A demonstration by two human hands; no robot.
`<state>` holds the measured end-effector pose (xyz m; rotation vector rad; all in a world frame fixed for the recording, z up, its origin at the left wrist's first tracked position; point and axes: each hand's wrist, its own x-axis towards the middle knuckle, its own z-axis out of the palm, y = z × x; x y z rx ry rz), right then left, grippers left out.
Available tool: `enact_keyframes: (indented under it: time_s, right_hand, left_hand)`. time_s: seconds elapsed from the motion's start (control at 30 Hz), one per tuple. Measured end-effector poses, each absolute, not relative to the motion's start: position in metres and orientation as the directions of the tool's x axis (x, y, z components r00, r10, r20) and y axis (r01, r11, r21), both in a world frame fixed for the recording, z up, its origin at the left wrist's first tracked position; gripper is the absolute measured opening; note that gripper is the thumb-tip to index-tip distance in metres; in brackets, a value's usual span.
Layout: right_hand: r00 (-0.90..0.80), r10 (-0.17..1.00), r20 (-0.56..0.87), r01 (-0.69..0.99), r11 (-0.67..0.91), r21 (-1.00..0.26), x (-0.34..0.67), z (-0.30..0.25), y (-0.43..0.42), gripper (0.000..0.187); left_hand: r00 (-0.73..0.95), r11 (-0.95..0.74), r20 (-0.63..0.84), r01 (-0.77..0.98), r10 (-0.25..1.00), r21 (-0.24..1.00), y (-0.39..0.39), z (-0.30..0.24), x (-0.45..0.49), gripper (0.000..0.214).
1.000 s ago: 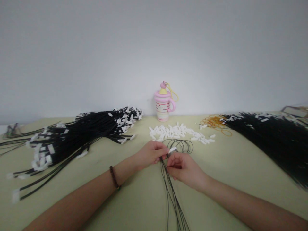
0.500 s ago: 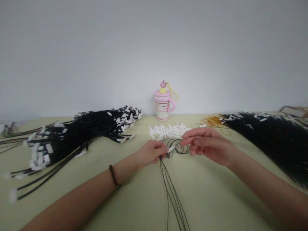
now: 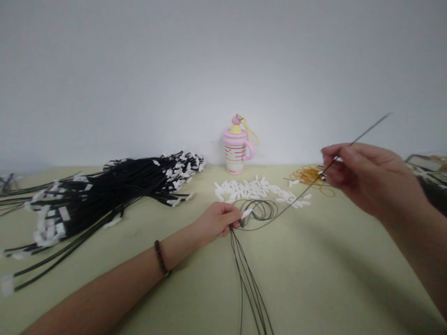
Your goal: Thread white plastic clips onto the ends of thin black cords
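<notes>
My left hand [image 3: 223, 218] is closed on a bunch of thin dark cords [image 3: 249, 274], whose free ends hang toward me across the table. A small white tube-like piece [image 3: 247, 213] sticks out at its fingertips. Coiled loops of the same cord [image 3: 265, 211] lie just right of that hand. Raised at the right, my right hand [image 3: 363, 174] pinches a single cord [image 3: 293, 204] that runs back to the coil. The cord's loose end points up and right past the fingers.
Several small white pieces [image 3: 251, 188] lie behind the coil. At the left is a heap of black cords with white ends [image 3: 129, 184]. Yellow loops [image 3: 310, 176] lie back right, near another dark heap [image 3: 436, 190]. A pink-lidded mug [image 3: 235, 153] stands by the wall.
My right hand has moved right and up from beside the coil, and one cord is now pulled out in its fingers. My left hand stays nearly in place.
</notes>
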<state>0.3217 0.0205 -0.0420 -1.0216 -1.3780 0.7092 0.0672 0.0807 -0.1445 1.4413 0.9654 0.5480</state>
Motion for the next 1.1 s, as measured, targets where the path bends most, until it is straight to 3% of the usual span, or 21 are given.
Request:
enact_keyframes:
  time_s: [0.07, 0.13, 0.2, 0.3, 0.47, 1.1]
  right_hand:
    - [0.009, 0.904, 0.427, 0.403, 0.388, -0.829, 0.31, -0.055, 0.022, 0.022]
    - [-0.112, 0.905, 0.411, 0.626, 0.385, -0.678, 0.291, -0.076, 0.023, 0.025]
    - [-0.242, 0.863, 0.443, 0.705, 0.47, -0.531, 0.271, -0.102, 0.023, 0.027]
    - [-0.352, 0.857, 0.376, 0.677, 0.511, -0.53, 0.248, -0.139, 0.022, 0.028]
    - [-0.351, 0.912, 0.212, 0.67, 0.403, -0.624, 0.238, -0.164, 0.021, 0.028]
    - [-0.347, 0.908, 0.235, 0.679, 0.416, -0.605, 0.238, -0.163, 0.022, 0.027]
  left_hand:
    - [0.515, 0.12, -0.23, 0.24, 0.826, 0.964, 0.08, -0.143, 0.068, 0.025]
    - [0.498, 0.136, -0.239, 0.234, 0.834, 0.963, 0.079, -0.142, 0.069, 0.024]
    - [0.488, 0.152, -0.239, 0.211, 0.84, 0.966, 0.079, -0.142, 0.069, 0.024]
    - [0.488, 0.169, -0.242, 0.189, 0.839, 0.967, 0.081, -0.143, 0.068, 0.024]
    - [0.5, 0.179, -0.249, 0.186, 0.829, 0.966, 0.084, -0.144, 0.067, 0.025]
    - [0.5, 0.188, -0.255, 0.181, 0.827, 0.965, 0.082, -0.143, 0.067, 0.023]
